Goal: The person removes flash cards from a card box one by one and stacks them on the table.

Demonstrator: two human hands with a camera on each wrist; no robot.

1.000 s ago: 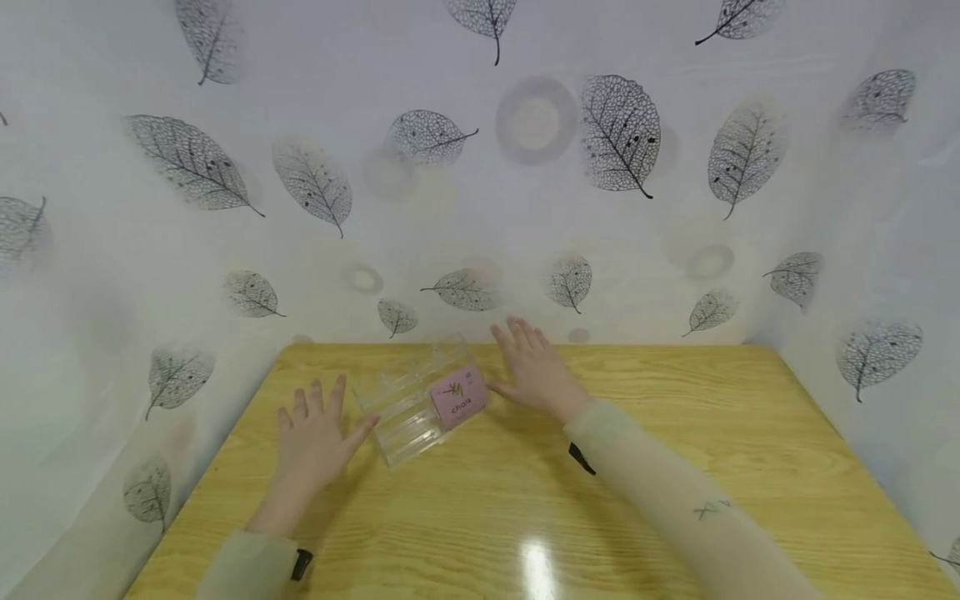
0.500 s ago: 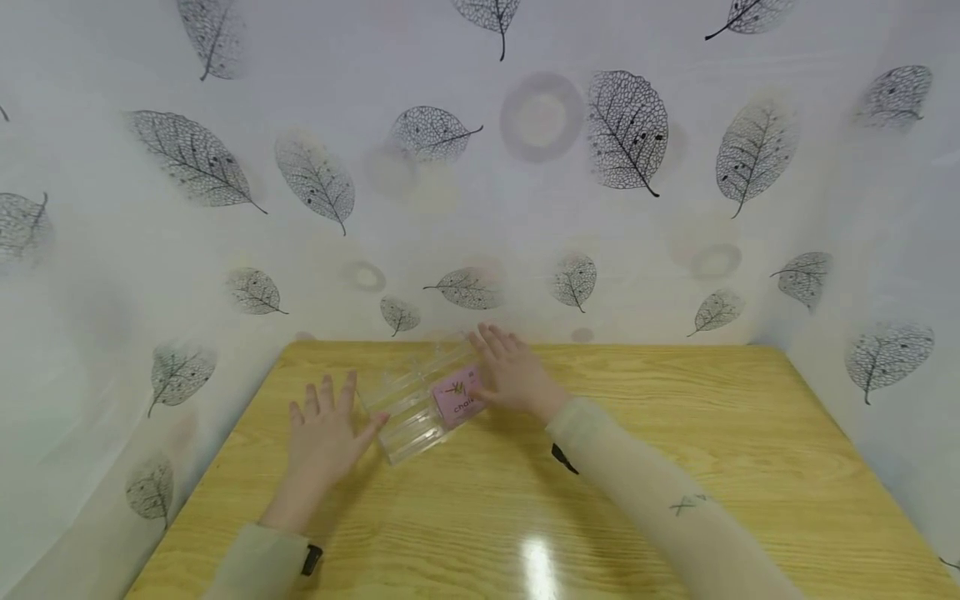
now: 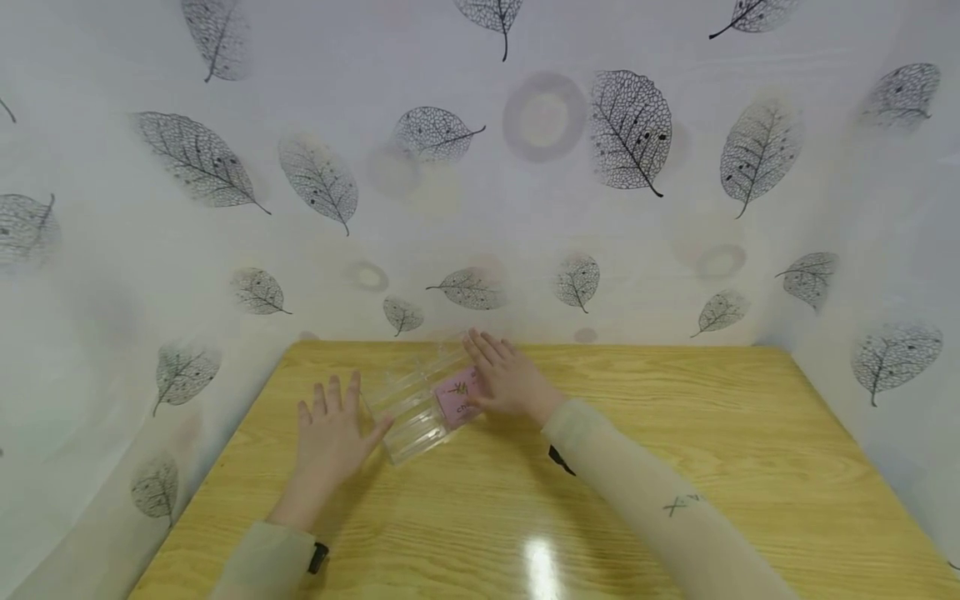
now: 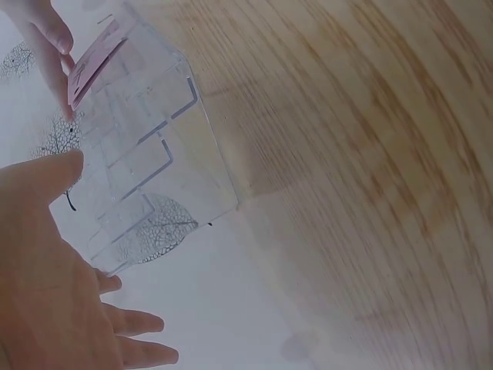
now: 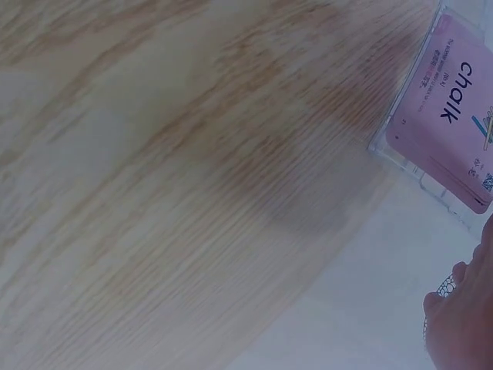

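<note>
A clear stepped acrylic holder stands at an angle toward the back of the table, with several tiers showing. Pink flashcards lean in its right part; the right wrist view shows the top card printed "chalk". My left hand is spread at the holder's left side, its thumb reaching over the near left edge. Fingers extended, my right hand lies over the right end of the cards and hides part of the print. In the left wrist view the right hand is close behind the cards' edge.
The wood-grain table extends around the holder to both sides and the front. Behind it hangs a pale sheet with a leaf pattern. Dark bands show at both wrists, below the sleeves.
My right hand has moved left from beside the holder onto the right end of the cards. My left hand has shifted slightly right. The holder and cards stay about where they were.
</note>
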